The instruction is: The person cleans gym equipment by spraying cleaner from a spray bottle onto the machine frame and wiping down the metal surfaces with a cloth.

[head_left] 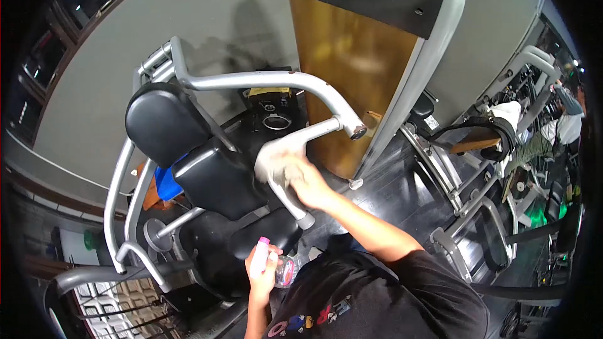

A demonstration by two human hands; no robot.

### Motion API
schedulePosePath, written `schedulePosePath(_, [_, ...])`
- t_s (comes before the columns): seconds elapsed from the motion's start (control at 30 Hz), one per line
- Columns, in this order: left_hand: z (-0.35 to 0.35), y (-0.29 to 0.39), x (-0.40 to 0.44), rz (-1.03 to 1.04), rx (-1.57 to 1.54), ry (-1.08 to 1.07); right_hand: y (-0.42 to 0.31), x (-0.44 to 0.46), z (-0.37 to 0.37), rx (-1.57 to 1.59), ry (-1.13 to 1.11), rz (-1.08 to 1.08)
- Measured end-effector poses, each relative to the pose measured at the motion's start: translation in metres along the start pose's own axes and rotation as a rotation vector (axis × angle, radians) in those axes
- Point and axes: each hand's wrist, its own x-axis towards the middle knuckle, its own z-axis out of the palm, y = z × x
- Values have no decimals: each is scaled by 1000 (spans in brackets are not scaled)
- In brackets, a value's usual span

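My left hand (264,270) is wrapped round a clear spray bottle (287,271) with a pink and white top, low in the view. A pale cloth (272,158), blurred by motion, is in my right hand (303,179), pressed against the silver handle arm (286,198) of an exercise machine. Left of the cloth are the machine's black back pad (217,179) and its rounded upper pad (164,119). The black seat (267,232) lies just above the bottle. The fingers of my right hand are partly hidden by cloth and blur.
A tall machine housing (358,69) with a brown panel stands just beyond the handle arm. A black box (274,110) sits by the wall. At the right are more machines, a black bag (502,138) and a person in white (568,129). Something blue (167,183) shows behind the back pad.
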Motion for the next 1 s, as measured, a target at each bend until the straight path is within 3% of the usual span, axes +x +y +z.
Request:
schedulePosePath(0.03, [0,0,0,8,-13,2,-8,-10,11,269,-78,-41])
schedulePosePath(0.07, [0,0,1,16,-28,4,-1,-18,11,255,-150,-117])
schedulePosePath(0.13, [-5,-3,2,18,-37,1,-1,-36,-13,392,-113,-90])
schedulePosePath(0.2, [-9,-4,4,13,-45,4,4,-49,-38,892,73,-6])
schedulePosePath(0.27, [-12,-3,5,-1,-41,24,23,-61,-69,694,436,139])
schedulePosePath(0.33, [-17,-2,7,-9,-31,9,19,-69,-76,704,803,305])
schedulePosePath(0.53, [-21,-9,13,-6,-31,8,33,-75,-60,641,940,255])
schedulePosePath(0.6, [-22,-8,16,14,-19,-1,41,-53,-53,358,1011,166])
schedulePosePath(0.67, [-20,-6,16,32,-66,-28,-1,-26,-40,301,833,63])
schedulePosePath(0.73, [-17,-6,16,32,-73,-21,49,3,-37,-74,701,-91])
schedulePosePath(0.77, [-16,-6,14,34,-79,-17,31,13,-23,-21,635,-105])
schedulePosePath(0.8, [-17,-9,12,35,-80,-11,36,17,-14,-613,627,-219])
schedulePosePath(0.93, [-21,-14,6,-5,-56,-24,-21,3,16,-380,34,-248])
schedulePosePath(1.0, [-20,-13,3,-20,-51,-19,-32,8,9,-519,-28,-368])
